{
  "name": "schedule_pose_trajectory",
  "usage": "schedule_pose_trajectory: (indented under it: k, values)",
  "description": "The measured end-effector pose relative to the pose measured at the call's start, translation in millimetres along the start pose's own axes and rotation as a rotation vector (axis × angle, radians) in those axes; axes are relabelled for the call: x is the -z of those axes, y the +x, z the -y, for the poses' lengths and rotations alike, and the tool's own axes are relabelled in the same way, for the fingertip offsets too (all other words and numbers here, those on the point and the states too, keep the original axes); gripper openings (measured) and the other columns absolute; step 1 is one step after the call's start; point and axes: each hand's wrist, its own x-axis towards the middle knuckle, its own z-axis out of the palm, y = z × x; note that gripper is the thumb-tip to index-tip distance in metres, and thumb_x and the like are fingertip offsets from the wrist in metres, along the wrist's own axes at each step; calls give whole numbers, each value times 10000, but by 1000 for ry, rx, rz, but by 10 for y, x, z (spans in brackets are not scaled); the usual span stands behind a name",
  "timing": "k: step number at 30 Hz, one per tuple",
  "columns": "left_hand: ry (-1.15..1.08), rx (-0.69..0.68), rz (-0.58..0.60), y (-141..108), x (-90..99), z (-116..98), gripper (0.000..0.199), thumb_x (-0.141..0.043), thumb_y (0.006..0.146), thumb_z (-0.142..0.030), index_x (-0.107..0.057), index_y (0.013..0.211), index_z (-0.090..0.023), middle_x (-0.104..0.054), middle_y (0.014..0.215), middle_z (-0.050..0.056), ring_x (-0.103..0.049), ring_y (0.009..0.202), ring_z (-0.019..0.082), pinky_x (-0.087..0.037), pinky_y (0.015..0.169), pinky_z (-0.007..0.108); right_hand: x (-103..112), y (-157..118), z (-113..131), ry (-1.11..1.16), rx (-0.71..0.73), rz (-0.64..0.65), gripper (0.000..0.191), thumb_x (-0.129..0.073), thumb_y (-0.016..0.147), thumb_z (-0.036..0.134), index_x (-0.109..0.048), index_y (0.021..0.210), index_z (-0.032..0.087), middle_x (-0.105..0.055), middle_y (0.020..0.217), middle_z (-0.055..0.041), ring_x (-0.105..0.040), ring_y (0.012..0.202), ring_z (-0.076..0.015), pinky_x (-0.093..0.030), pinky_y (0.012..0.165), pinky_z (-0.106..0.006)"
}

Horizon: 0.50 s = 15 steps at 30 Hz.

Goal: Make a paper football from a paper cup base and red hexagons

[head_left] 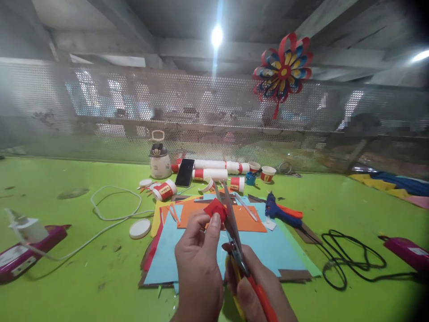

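Between the thumb and fingers of my left hand (200, 259) is a small folded piece of red paper (215, 209). My right hand (256, 286) grips a pair of scissors (233, 219) with red and yellow handles. Their blades point away from me and stand slightly parted, just right of the red paper. I cannot tell whether a blade touches it. Both hands are above a stack of coloured sheets, with a light blue sheet (187, 255) and an orange sheet (191, 223) on top.
A blue glue gun (283, 212) with a black cord lies right of the sheets. Behind are a phone (185, 172), a bottle (160, 162), white paper cups (268, 173) and a blue paint pot (250, 178). Power strips (23, 255) sit at both sides. A paper flower (284, 71) hangs above.
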Motion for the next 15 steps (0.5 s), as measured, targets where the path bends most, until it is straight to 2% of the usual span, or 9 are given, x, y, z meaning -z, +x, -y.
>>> schedule_pose_trajectory:
  k: [15]
  values:
    - [34, -25, 2, 31, 20, 80, 176, -678, 802, -323, -640, 727, -169, -557, 772, -2, -534, 726, 122, -451, 683, 233, 35, 36, 38, -25, -66, 52, 680, -279, 823, 783, -545, 1025, 191, -536, 695, -10, -486, 585, -155, -375, 525, -274]
